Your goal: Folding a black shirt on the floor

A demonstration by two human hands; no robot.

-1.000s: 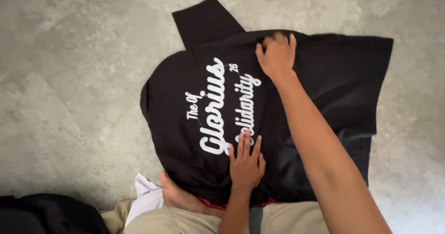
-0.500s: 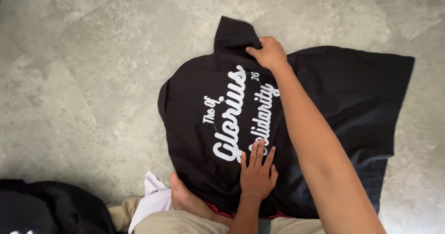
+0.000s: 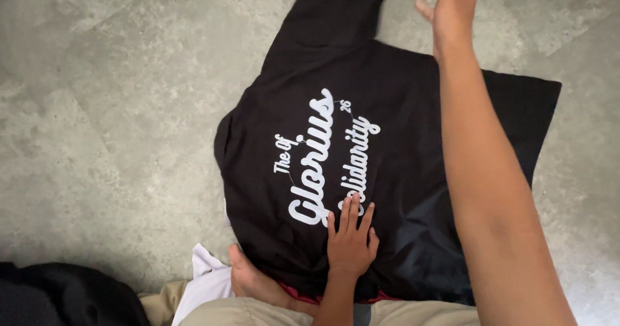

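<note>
The black T-shirt (image 3: 400, 171) lies spread on the grey concrete floor (image 3: 110, 106), directly in front of the person's knees, white script lettering facing up. Its long axis runs from lower left to upper right across the view: the lettering climbs along that line, and a sleeve (image 3: 336, 16) extends away from the person toward the top edge. The broad body of the shirt spreads out to the right, ending in a squared corner. The near hem touches the person's bare foot (image 3: 255, 281), and a thin strip of red cloth (image 3: 310, 296) shows just under that hem.

The left hand (image 3: 351, 242) rests flat on the shirt near the hem, palm down, fingers straight and slightly fanned, fingertips touching the lower end of the lettering; it presses the cloth and grasps nothing. The right hand (image 3: 452, 9) is at the top of the view, arm stretched over the shirt, fingers loosely open with the thumb apart; it is raised beside the base of the sleeve and has no hold of anything.

A white cloth (image 3: 203, 281) lies just beside the foot, and a dark garment (image 3: 64, 297) is bunched in the lower left corner, apart from the shirt.
</note>
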